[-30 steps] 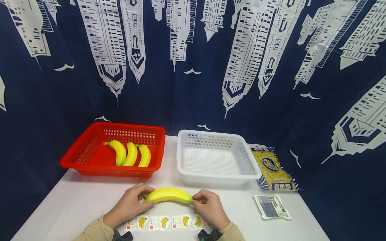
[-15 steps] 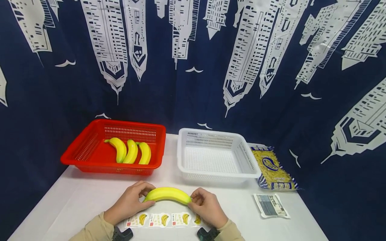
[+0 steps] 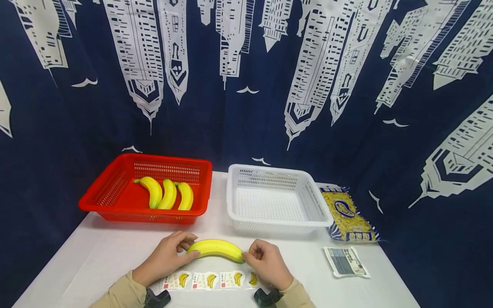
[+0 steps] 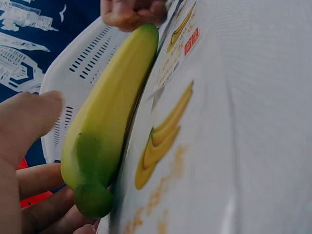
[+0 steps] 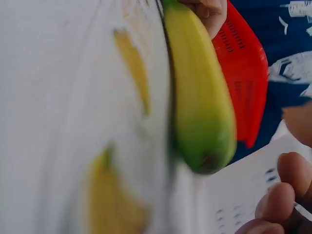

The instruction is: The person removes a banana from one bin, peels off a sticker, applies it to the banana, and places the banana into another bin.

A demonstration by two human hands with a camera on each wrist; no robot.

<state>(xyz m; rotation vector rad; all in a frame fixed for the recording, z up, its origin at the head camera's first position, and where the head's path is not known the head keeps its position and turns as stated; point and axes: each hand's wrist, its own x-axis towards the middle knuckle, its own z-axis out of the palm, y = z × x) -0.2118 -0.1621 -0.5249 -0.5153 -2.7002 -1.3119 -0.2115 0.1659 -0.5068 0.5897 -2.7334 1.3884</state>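
A yellow banana (image 3: 215, 248) with green ends lies crosswise on the white table. My left hand (image 3: 169, 256) is around its left end. In the left wrist view, that hand's fingers (image 4: 44, 180) are at the green stem end, while the thumb stands off to the side. My right hand (image 3: 267, 261) is beside the other end, fingers loosely bent. The right wrist view shows its fingertips (image 5: 275, 202) apart from the banana's tip (image 5: 207, 156). Just in front lies a strip of labels (image 3: 206, 280) printed with bananas, its right end partly hidden by my right hand.
Behind my left hand stands a red basket (image 3: 146, 217) with three bananas (image 3: 167, 194) in it. A white basket (image 3: 279, 226) stands to its right. Farther right lie a pasta bag (image 3: 348, 216) and a small white packet (image 3: 346, 262).
The banana has shifted very slightly to the right. My right hand has drawn a little right and up at the tip. The left hand remains around the left end.
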